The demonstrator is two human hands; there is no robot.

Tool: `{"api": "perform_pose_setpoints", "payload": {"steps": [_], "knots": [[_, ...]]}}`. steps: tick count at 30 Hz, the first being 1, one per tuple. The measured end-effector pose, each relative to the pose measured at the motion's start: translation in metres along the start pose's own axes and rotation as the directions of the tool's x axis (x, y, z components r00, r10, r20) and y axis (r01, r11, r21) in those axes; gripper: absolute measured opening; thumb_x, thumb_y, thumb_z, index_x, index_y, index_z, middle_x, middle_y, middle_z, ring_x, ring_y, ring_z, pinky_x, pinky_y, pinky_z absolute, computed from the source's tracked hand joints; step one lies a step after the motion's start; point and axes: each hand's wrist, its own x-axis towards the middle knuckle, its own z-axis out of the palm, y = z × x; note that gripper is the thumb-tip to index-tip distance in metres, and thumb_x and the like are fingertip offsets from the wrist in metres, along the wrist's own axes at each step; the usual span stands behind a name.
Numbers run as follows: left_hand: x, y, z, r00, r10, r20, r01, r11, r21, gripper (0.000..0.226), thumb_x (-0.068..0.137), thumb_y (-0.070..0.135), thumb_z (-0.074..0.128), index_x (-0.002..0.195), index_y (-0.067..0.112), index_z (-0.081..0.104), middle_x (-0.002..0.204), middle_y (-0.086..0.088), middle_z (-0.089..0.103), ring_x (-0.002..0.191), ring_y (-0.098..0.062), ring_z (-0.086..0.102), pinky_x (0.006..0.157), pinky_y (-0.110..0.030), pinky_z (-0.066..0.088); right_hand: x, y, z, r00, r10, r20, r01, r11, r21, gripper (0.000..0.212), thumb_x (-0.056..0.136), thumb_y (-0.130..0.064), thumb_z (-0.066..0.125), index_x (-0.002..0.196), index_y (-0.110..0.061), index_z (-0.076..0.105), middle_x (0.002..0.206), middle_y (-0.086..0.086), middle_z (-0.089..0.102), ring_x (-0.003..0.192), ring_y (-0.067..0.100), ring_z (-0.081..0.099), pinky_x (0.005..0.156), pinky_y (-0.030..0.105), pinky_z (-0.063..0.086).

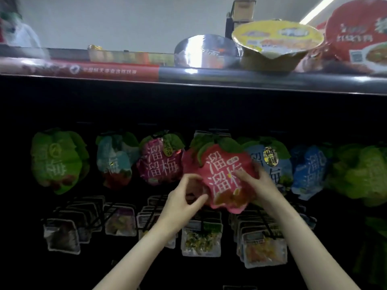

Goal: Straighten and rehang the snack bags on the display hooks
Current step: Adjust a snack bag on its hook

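Note:
A pink-red snack bag point(219, 172) with white characters and green leaf top hangs tilted in the middle of the upper hook row. My right hand point(260, 183) grips its right edge, thumb across the front. My left hand point(184, 197) pinches its lower left corner with curled fingers. To its left hang a magenta bag point(160, 162), a teal bag point(114, 162) and a green bag point(57, 162). To its right hang a light blue bag point(272, 162), a blue bag point(310, 170) and green bags point(364, 174). The hook holding the pink-red bag is hidden behind it.
A lower row of hooks carries several small clear packets point(201, 239) just under my forearms. A shelf edge point(251, 78) runs above, bearing instant noodle bowls point(276, 45) and a silver bowl point(205, 51). The display back is dark.

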Motion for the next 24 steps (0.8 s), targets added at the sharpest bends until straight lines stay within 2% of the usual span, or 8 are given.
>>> {"api": "perform_pose_setpoints", "payload": {"steps": [2, 6, 9, 11, 13, 18, 20, 24], "knots": [[-0.001, -0.006, 0.005, 0.999, 0.037, 0.029, -0.038, 0.997, 0.063, 0.031, 0.086, 0.028, 0.064, 0.111, 0.038, 0.049, 0.114, 0.02, 0.055, 0.108, 0.006, 0.05, 0.092, -0.016, 0.039, 0.003, -0.007, -0.012, 0.999, -0.03, -0.017, 0.029, 0.997, -0.066, 0.061, 0.072, -0.033, 0.075, 0.123, -0.028, 0.041, 0.109, -0.007, 0.058, 0.094, 0.012, 0.062, 0.07, 0.025, 0.051], [0.018, -0.005, 0.003, 0.971, 0.014, -0.237, -0.023, 0.999, -0.033, 0.058, 0.078, 0.04, 0.067, 0.127, 0.032, 0.039, 0.127, 0.015, 0.044, 0.118, -0.004, 0.043, 0.095, -0.02, 0.037, 0.01, -0.018, -0.014, 0.995, -0.071, 0.077, 0.087, 0.967, -0.238, 0.058, 0.072, -0.027, 0.078, 0.118, -0.028, 0.042, 0.106, -0.01, 0.058, 0.089, 0.001, 0.059, 0.058, 0.013, 0.05], [0.033, 0.003, -0.005, 0.99, -0.097, -0.098, 0.073, 0.972, -0.223, 0.077, 0.077, 0.041, 0.067, 0.139, 0.032, 0.023, 0.128, 0.016, 0.038, 0.113, -0.001, 0.043, 0.087, -0.012, 0.038, 0.011, -0.018, -0.004, 0.983, -0.064, 0.174, 0.098, 0.976, -0.195, 0.055, 0.071, -0.023, 0.079, 0.113, -0.033, 0.044, 0.108, -0.008, 0.06, 0.088, 0.002, 0.063, 0.063, 0.015, 0.053], [0.035, -0.001, -0.005, 0.993, -0.122, 0.0, 0.116, 0.947, -0.301, 0.075, 0.072, 0.051, 0.069, 0.133, 0.039, 0.026, 0.129, 0.014, 0.046, 0.109, 0.0, 0.051, 0.082, -0.014, 0.046, 0.009, -0.017, 0.007, 0.974, -0.101, 0.201, 0.125, 0.986, -0.109, 0.05, 0.072, -0.016, 0.078, 0.107, -0.034, 0.046, 0.107, -0.004, 0.063, 0.084, 0.003, 0.067, 0.065, 0.018, 0.055], [0.033, -0.003, -0.007, 0.989, -0.14, -0.038, 0.121, 0.94, -0.318, 0.064, 0.073, 0.047, 0.067, 0.127, 0.042, 0.032, 0.124, 0.012, 0.053, 0.104, 0.0, 0.057, 0.076, -0.015, 0.051, 0.005, -0.016, 0.017, 0.972, -0.136, 0.19, 0.149, 0.987, -0.054, 0.051, 0.07, -0.015, 0.079, 0.105, -0.035, 0.046, 0.105, -0.004, 0.063, 0.085, 0.005, 0.068, 0.07, 0.022, 0.057], [0.021, 0.012, -0.023, 0.989, -0.063, -0.131, 0.037, 0.98, -0.193, 0.064, 0.065, 0.042, 0.072, 0.118, 0.047, 0.037, 0.118, 0.012, 0.052, 0.102, -0.006, 0.06, 0.071, -0.016, 0.053, -0.012, -0.019, 0.017, 0.965, -0.175, 0.196, 0.18, 0.984, -0.006, 0.077, 0.059, -0.03, 0.08, 0.125, -0.037, 0.04, 0.116, -0.005, 0.061, 0.099, 0.012, 0.066, 0.083, 0.033, 0.057], [0.012, 0.02, -0.022, 0.994, -0.022, -0.103, 0.006, 0.989, -0.148, 0.061, 0.063, 0.04, 0.072, 0.109, 0.05, 0.034, 0.116, 0.014, 0.049, 0.098, -0.002, 0.059, 0.067, -0.01, 0.051, -0.021, -0.022, 0.007, 0.954, -0.204, 0.22, 0.216, 0.976, -0.031, 0.081, 0.062, -0.027, 0.079, 0.131, -0.038, 0.036, 0.118, -0.007, 0.059, 0.099, 0.01, 0.066, 0.08, 0.03, 0.057], [0.005, 0.026, 0.004, 0.996, 0.001, -0.092, -0.01, 0.996, -0.093, 0.067, 0.067, 0.04, 0.072, 0.118, 0.038, 0.029, 0.107, 0.023, 0.047, 0.084, 0.017, 0.057, 0.065, -0.004, 0.047, -0.032, -0.021, -0.009, 0.963, -0.195, 0.187, 0.212, 0.975, -0.072, 0.077, 0.065, -0.027, 0.079, 0.128, -0.042, 0.036, 0.118, -0.008, 0.059, 0.095, 0.005, 0.066, 0.075, 0.023, 0.057]]}}
